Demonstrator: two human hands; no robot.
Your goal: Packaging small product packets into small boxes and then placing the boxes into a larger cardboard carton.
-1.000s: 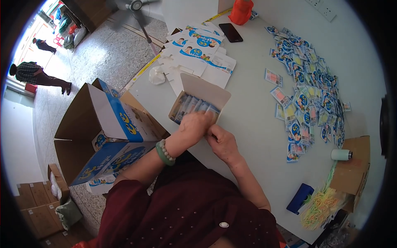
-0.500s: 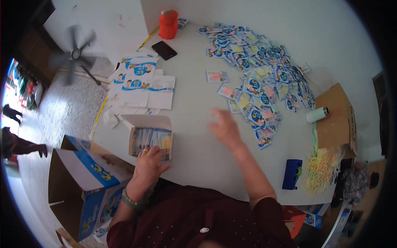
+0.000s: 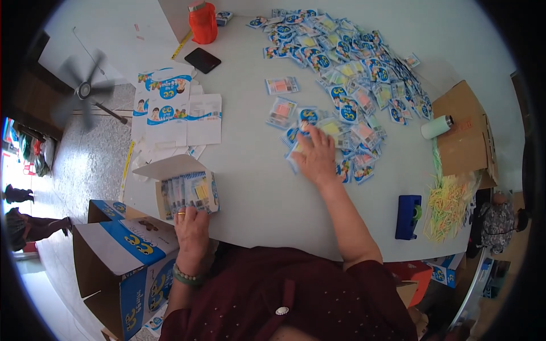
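A small white carton (image 3: pixel 214 190), flap raised, stands at the table's near left with a row of upright blue-and-white packets (image 3: pixel 185 190) inside. My left hand (image 3: pixel 191 230), with a ring and a green bead bracelet, curls its fingers over the carton's near edge. My right hand (image 3: pixel 318 162) reaches onto the near side of a large pile of flat printed packets (image 3: pixel 347 74), fingers spread over several of them. A loose packet (image 3: pixel 282 86) lies apart, left of the pile, and another packet (image 3: pixel 281 112) lies closer to my right hand.
Flat unfolded cartons (image 3: pixel 165 108), a dark phone (image 3: pixel 202 60) and a red-orange bottle (image 3: pixel 203 23) are at the left. A blue tape dispenser (image 3: pixel 408 217), yellow-green strips (image 3: pixel 447 207), a pale green flask (image 3: pixel 437 127) and a cardboard box (image 3: pixel 463 131) stand right. Large open box (image 3: pixel 128 244) beside the table.
My right hand has moved from bare table onto the packets; some near ones now lie shifted leftward. My left hand stays at the carton, its fingers now at the near edge. The view has shifted.
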